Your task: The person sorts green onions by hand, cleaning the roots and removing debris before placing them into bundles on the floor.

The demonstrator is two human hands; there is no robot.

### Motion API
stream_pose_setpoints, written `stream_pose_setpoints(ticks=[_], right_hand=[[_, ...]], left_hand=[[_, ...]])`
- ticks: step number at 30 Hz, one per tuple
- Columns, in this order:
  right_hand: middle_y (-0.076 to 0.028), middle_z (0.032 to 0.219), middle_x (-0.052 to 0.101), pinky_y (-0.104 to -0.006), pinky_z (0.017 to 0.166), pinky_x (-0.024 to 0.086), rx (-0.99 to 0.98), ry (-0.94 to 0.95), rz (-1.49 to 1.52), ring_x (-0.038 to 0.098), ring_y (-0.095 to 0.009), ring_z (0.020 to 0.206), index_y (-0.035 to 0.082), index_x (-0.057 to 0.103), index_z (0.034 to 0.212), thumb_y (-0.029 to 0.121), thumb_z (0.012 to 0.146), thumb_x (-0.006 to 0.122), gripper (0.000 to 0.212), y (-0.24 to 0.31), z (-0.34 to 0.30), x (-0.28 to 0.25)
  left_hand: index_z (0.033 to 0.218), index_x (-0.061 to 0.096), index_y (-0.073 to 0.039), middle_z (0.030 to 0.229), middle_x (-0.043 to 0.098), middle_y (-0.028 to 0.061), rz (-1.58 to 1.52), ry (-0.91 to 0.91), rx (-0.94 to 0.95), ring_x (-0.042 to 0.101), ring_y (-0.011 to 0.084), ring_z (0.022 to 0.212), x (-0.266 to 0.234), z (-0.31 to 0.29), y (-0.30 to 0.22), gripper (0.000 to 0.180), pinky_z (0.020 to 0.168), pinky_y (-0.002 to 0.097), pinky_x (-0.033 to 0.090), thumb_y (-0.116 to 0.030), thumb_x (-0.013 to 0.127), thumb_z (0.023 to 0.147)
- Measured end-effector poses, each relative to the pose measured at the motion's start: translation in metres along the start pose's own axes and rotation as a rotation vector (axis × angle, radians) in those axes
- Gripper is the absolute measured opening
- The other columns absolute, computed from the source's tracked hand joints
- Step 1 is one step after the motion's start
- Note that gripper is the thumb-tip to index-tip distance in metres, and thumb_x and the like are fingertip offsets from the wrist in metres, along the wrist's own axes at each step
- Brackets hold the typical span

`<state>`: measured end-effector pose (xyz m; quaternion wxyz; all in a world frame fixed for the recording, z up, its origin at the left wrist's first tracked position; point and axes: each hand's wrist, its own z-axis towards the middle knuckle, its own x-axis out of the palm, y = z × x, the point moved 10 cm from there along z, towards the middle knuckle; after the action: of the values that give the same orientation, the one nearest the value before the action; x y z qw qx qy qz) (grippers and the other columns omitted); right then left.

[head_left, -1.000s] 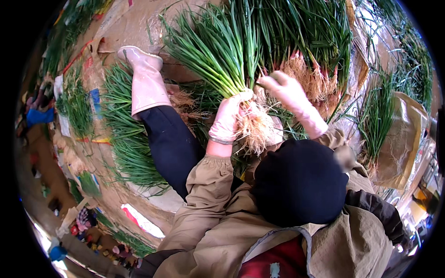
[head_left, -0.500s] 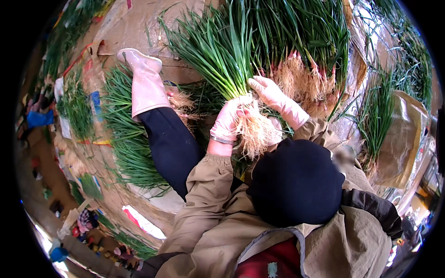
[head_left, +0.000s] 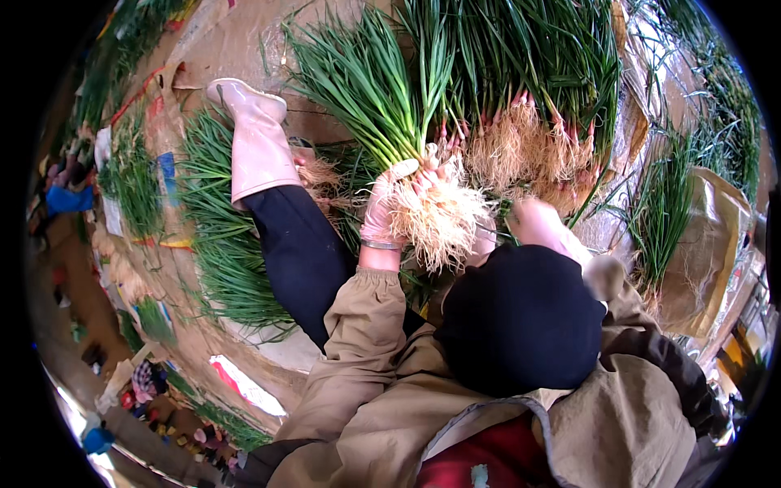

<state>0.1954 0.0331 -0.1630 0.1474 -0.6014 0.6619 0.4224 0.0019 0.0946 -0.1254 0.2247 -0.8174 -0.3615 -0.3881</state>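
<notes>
My left hand (head_left: 382,210), in a pale pink glove, is closed round a bunch of green garlic (head_left: 370,106) near its bulbs. The leaves fan up and left, and the pale roots (head_left: 439,215) hang below the glove. My right hand (head_left: 533,220), also gloved, is beside my bent right knee (head_left: 521,317), apart from the bunch; its fingers are blurred and partly hidden. Just beyond it lies a large heap of green garlic (head_left: 521,57), roots toward me.
My left leg (head_left: 297,252) stretches out with a pink boot (head_left: 256,138). More green garlic (head_left: 220,211) lies left of that leg, and another bunch (head_left: 663,211) at the right, next to a tan sack (head_left: 700,252). Plastic sheeting (head_left: 236,41) covers the ground.
My right hand has let go of the bunch's stems and drawn back down and right toward my knee. The bunch in my left hand has tilted slightly left, its roots spreading.
</notes>
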Motion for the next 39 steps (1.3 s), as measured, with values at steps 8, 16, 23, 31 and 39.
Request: stream_pose_setpoints(ticks=[8, 16, 23, 31, 39], right_hand=[[-0.015, 0.092, 0.064, -0.039, 0.077, 0.05, 0.082, -0.248, 0.145, 0.063, -0.032, 0.085, 0.006, 0.061, 0.098, 0.045, 0.083, 0.061, 0.042, 0.034, 0.164, -0.118], [-0.015, 0.086, 0.067, -0.0355, 0.072, 0.051, -0.094, -0.001, 0.949, 0.066, -0.024, 0.081, 0.004, 0.062, 0.102, 0.032, 0.09, 0.057, 0.031, 0.084, 0.088, -0.081], [-0.016, 0.099, 0.067, -0.0342, 0.079, 0.05, 0.124, -0.345, 0.768, 0.064, -0.027, 0.091, 0.001, 0.058, 0.115, 0.041, 0.091, 0.055, 0.047, 0.032, 0.079, -0.109], [-0.006, 0.078, 0.065, -0.0336, 0.065, 0.049, -0.058, -0.128, 1.201, 0.061, -0.018, 0.068, 0.002, 0.064, 0.092, 0.038, 0.091, 0.055, 0.037, 0.045, 0.119, -0.052], [-0.014, 0.068, 0.064, -0.0394, 0.066, 0.051, -0.143, -0.144, -0.219, 0.064, -0.032, 0.069, 0.005, 0.065, 0.072, 0.033, 0.091, 0.044, 0.041, 0.087, 0.115, -0.085]], left_hand=[[0.107, 0.056, -0.002, 0.095, 0.061, 0.0112, -0.028, 0.136, 0.117, 0.056, 0.0261, 0.099, 0.049, -0.003, -0.011, 0.026, 0.096, 0.0442, 0.042, -0.014, 0.052, 0.084], [0.099, 0.059, 0.002, 0.078, 0.064, 0.0116, 0.316, -0.157, -0.04, 0.062, 0.0187, 0.062, 0.004, 0.013, 0.014, 0.02, 0.058, 0.0285, 0.054, -0.012, 0.058, 0.085], [0.099, 0.058, 0.004, 0.083, 0.064, 0.0134, 0.263, -0.096, -0.181, 0.06, 0.0125, 0.059, 0.007, 0.001, 0.027, 0.02, 0.045, 0.0174, 0.047, -0.012, 0.056, 0.086], [0.1, 0.057, 0.004, 0.084, 0.065, 0.0169, 0.269, -0.209, -0.092, 0.062, 0.0186, 0.065, -0.005, -0.002, 0.033, 0.022, 0.054, 0.024, 0.052, -0.01, 0.059, 0.083], [0.082, 0.062, 0.002, 0.069, 0.063, 0.0099, 0.6, -0.369, -0.037, 0.06, 0.0141, 0.052, -0.023, 0.005, 0.034, 0.015, 0.046, 0.0231, 0.049, -0.013, 0.061, 0.083]])
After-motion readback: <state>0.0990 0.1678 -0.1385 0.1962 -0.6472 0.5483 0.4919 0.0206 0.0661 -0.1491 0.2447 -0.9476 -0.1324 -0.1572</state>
